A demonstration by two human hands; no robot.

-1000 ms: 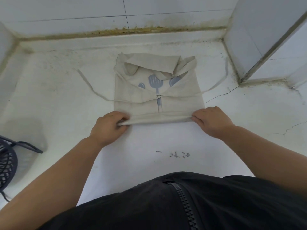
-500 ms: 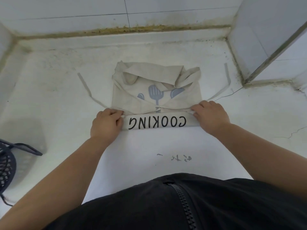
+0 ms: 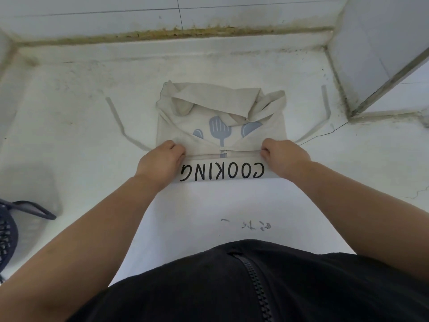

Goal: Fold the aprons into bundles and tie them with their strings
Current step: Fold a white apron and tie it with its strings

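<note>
A beige apron point(image 3: 220, 112) lies partly folded on the white counter, blue utensil prints showing in its middle. Its near edge is turned over into a flat band point(image 3: 222, 174) that reads "COOKING" upside down. My left hand point(image 3: 160, 162) grips the band's left end with curled fingers. My right hand point(image 3: 284, 156) grips the right end the same way. One apron string point(image 3: 117, 123) trails out to the left, the other string point(image 3: 325, 105) to the right, both loose on the counter.
The white counter point(image 3: 69, 135) ends at a tiled back wall point(image 3: 139, 15) and a tiled corner pillar point(image 3: 380, 43) at the right. A dark mesh basket point(image 3: 9, 231) sits at the left edge. Small dark marks point(image 3: 253, 225) lie on the counter near my body.
Both hands rolled the apron's near edge away from me, turning up the "COOKING" lettering. The roll now sits further up the apron and covers more of the utensil print.
</note>
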